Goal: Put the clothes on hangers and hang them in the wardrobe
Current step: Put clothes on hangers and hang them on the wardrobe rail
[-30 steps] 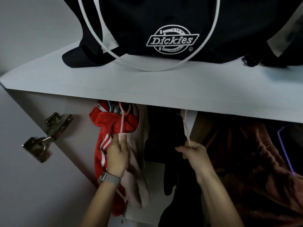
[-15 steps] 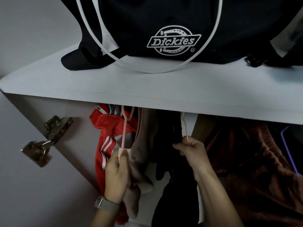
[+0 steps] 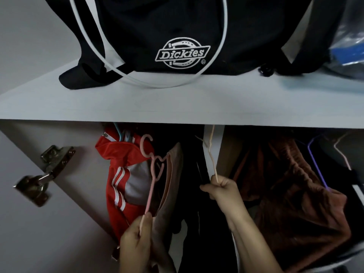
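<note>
I see the left hand (image 3: 137, 239) low in the wardrobe opening, fingers (image 3: 146, 219) clenched on the lower arm of a pink hanger (image 3: 152, 174) that carries a pale pink garment (image 3: 169, 194); hook tilted, free in the air below the shelf (image 3: 177, 103), not on any rail I can see. Right hand (image 3: 222, 189) is higher and to the right, fingers (image 3: 204, 188) pinched shut on the thin stem of a cream hanger (image 3: 211, 154) whose top runs up behind the shelf's front edge; whether it is hooked there I cannot tell. Dark clothes (image 3: 199, 223) hang between the two hands and touch the right wrist. Left of the pink hanger: red jacket (image 3: 118, 174) with white stripes on blue hangers, pressed near the side panel (image 3: 69, 203). Right of the right hand: rust-brown garment (image 3: 295, 203) on a purple hanger (image 3: 315, 160), filling that side. Open room is narrow, a gap between red jacket and dark clothes, already taken up by the pink garment. Shelf front edge spans the whole view just above both hooks. Brass hinge (image 3: 43, 174) sits on the left panel, well clear of the hands. On the shelf, a black bag (image 3: 177, 26) with white piping; embroidered logo reads "Dickies" with ® mark. Blue plastic wrap (image 3: 348, 46) at far right, no legible text.
</note>
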A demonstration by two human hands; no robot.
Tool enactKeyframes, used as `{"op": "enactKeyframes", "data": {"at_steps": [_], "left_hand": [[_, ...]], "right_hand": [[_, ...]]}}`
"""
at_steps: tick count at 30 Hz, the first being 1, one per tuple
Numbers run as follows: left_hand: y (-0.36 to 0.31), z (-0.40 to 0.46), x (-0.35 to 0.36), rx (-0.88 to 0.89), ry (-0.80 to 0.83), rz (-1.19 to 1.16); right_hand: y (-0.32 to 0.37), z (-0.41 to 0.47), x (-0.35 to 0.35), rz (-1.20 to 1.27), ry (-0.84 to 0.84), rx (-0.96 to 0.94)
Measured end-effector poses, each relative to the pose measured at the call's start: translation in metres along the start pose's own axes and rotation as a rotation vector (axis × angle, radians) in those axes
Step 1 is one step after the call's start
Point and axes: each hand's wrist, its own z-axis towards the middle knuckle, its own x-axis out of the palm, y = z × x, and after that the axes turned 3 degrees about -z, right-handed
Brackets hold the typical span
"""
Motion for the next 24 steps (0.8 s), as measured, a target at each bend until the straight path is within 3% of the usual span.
{"op": "enactKeyframes", "data": {"at_steps": [5, 24], "left_hand": [[-0.003, -0.008, -0.004, -0.053, 0.040, -0.011], [0.001, -0.052, 0.021, 0.235, 0.357, 0.044]], "right_hand": [[-0.017, -0.019, -0.008, 0.021, -0.052, 0.027], [-0.066, -0.126, -0.059, 0.008, -0.347, 0.034]]}}
